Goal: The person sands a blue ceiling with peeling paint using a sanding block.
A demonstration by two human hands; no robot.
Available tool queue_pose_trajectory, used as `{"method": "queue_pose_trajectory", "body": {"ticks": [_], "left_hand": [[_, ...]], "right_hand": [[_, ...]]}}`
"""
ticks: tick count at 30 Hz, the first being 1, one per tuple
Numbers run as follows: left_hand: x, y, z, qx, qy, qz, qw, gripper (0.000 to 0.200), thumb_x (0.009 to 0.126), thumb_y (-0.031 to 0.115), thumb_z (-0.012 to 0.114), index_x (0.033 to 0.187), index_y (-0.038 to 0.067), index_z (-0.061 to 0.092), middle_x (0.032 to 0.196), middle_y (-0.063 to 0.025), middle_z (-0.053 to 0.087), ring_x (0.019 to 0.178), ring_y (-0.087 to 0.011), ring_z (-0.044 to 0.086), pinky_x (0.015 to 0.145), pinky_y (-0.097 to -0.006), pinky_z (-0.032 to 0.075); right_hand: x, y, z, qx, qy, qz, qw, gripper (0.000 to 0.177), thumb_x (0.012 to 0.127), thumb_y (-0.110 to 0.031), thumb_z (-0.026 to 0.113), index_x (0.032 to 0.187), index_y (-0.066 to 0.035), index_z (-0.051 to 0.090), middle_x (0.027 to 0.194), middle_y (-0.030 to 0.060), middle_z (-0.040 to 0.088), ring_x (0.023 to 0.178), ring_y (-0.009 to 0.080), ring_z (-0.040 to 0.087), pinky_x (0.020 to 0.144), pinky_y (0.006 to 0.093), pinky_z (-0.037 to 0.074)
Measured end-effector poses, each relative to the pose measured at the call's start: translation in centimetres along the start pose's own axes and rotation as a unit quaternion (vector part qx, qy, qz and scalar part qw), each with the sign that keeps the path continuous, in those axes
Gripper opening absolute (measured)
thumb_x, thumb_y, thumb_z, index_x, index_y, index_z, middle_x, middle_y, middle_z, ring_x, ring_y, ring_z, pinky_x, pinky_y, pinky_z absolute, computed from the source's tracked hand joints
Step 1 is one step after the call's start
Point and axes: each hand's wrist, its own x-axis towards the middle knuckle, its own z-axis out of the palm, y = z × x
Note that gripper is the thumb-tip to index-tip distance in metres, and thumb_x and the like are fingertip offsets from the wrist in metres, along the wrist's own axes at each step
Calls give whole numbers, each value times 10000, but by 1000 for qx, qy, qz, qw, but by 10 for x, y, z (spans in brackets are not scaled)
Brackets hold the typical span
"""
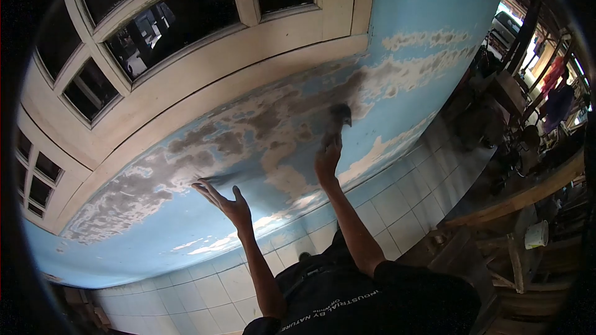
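Note:
Blue wall paint (279, 189) has come away in ragged patches, baring grey and whitish plaster (248, 124) below the window frame. My right hand (328, 158) is closed around what looks like a scraper (346, 120), its blade up against the bare plaster. The handle is mostly hidden in my fingers, and shadow darkens the blade. To the left, my left hand (231, 206) is open, thumb apart and fingers stretched toward the wall. Its fingertips are at or very near the surface; contact is hard to tell. It holds nothing.
Above the patch runs a cream wooden window frame (298, 25) with dark panes. White tiles (220, 291) cover the lower wall. At the right are a wooden beam (528, 195), a white bucket (536, 234) and dim clutter with hanging cloths (554, 77).

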Motion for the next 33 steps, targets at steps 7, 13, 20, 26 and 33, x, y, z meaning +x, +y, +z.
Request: {"method": "queue_pose_trajectory", "body": {"ticks": [7,13,20,26,33], "left_hand": [[1,3,-6,12,-17,-15,1000,997,742,-118,666,1548,170,154,1594,-213,7,1467,-396,63,1155,-542,217],[1,5,-8,9,-22,-27,999,993,747,-110,669,1548,173,154,1595,-212,7,1465,-402,68,1153,-538,222],[-1,2,-6,7,-27,-27,999,991,752,-102,669,1548,172,148,1596,-208,1,1468,-398,48,1156,-540,213],[0,1,-5,8,-27,-29,999,997,749,-100,674,1549,168,142,1596,-209,-12,1470,-391,35,1164,-531,192],[-2,-1,2,1,-8,-31,999,992,752,-93,679,1547,146,138,1592,-221,-5,1471,-390,26,1172,-523,166]], "right_hand": [[-6,5,2,13,38,0,999,410,985,-91,412,1298,172,439,1401,355,383,1306,469,380,1106,444,305],[1,-1,0,-8,9,-27,1000,425,997,-114,417,1332,148,422,1388,348,412,1295,458,407,1105,433,312],[-7,-15,-8,55,7,38,998,433,1006,-120,412,1358,132,404,1409,326,402,1303,446,405,1097,447,328],[42,-34,-18,35,39,14,999,443,1023,-126,382,1386,127,368,1424,311,400,1315,430,408,1100,416,334],[3,-7,-6,-60,-46,35,997,433,1024,-141,381,1371,117,402,1426,311,395,1323,427,400,1119,432,309]]}}
